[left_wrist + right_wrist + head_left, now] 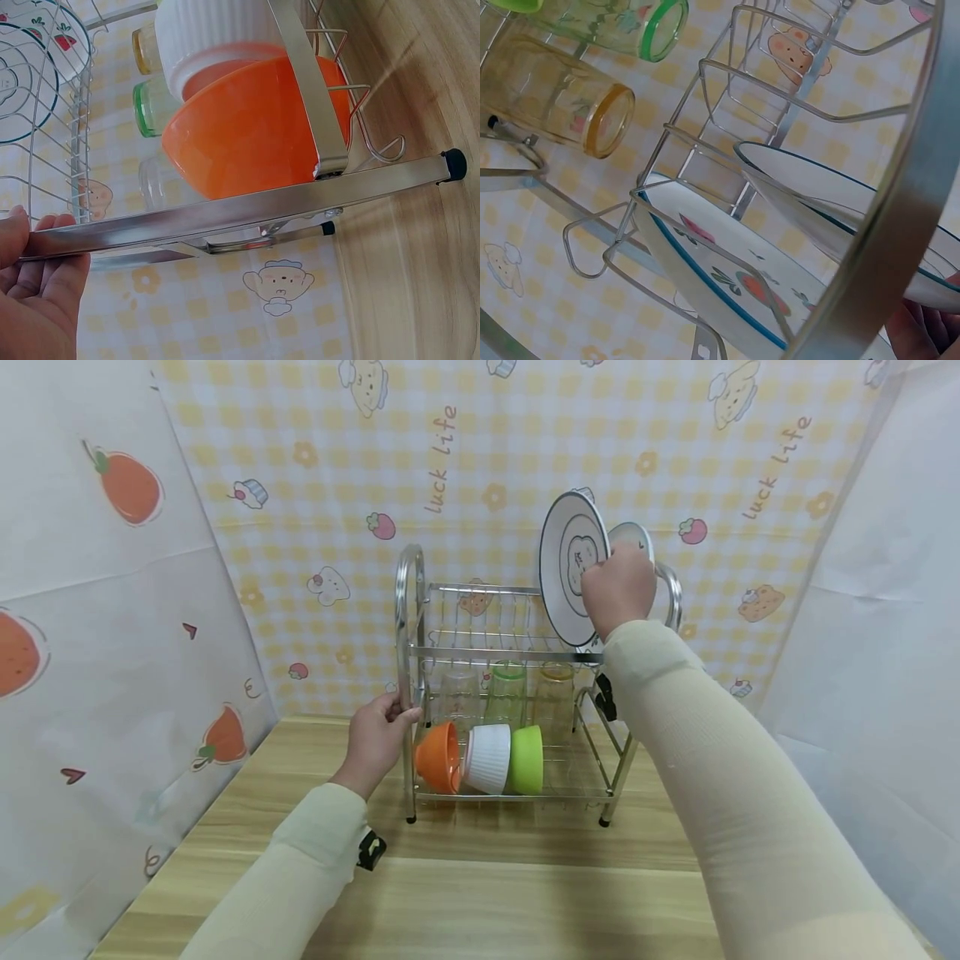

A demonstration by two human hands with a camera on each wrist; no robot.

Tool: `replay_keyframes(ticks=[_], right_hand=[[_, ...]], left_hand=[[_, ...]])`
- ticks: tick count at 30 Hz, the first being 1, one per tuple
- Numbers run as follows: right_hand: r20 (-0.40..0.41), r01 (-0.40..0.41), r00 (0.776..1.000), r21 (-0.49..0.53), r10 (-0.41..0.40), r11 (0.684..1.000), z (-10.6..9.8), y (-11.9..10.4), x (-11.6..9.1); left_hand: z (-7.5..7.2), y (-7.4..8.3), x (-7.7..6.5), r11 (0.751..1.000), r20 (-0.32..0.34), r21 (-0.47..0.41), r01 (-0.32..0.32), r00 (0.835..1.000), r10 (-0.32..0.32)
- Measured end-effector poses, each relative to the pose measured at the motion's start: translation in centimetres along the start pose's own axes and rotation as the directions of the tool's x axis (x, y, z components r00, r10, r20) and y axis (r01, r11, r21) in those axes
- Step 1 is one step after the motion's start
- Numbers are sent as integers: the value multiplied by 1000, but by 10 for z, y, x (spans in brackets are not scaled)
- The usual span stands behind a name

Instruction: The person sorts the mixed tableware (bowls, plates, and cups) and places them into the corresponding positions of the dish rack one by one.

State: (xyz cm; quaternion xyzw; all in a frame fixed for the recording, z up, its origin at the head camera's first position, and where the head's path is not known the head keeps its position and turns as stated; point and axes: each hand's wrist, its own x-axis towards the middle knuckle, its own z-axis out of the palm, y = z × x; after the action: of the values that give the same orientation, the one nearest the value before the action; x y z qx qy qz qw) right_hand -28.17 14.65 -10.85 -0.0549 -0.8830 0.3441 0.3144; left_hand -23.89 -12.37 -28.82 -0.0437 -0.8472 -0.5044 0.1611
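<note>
My right hand (619, 583) grips the right edge of a white plate (557, 556) with a dark rim and a drawing at its centre. The plate stands steeply tilted over the right part of the rack's wire upper tier. Beside it, partly behind my hand, is a second plate (630, 533); the right wrist view shows fruit designs and a blue rim on this patterned plate (731, 281), set among the wires. Lower down, my left hand (377, 735) holds the left front post of the metal dish rack (406, 635), thumb and fingers on either side of it.
On the lower tier lie an orange bowl (437, 760), a white ribbed bowl (489, 762) and a green bowl (528, 762), on their sides. Behind them stand a clear glass (459, 695), a green-rimmed glass (507, 695) and an amber glass (555, 697). Patterned cloth hangs behind the wooden table (480, 893).
</note>
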Motion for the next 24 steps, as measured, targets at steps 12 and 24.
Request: replay_keyframes(ticks=[12, 24], right_hand=[[23, -25, 999, -41, 25, 999, 8, 3, -1], [25, -11, 1000, -95, 14, 995, 11, 6, 1]], left_hand=[[0, -2, 0, 1000, -7, -9, -23, 1000, 23], [0, -1, 0, 1000, -10, -6, -24, 1000, 24]])
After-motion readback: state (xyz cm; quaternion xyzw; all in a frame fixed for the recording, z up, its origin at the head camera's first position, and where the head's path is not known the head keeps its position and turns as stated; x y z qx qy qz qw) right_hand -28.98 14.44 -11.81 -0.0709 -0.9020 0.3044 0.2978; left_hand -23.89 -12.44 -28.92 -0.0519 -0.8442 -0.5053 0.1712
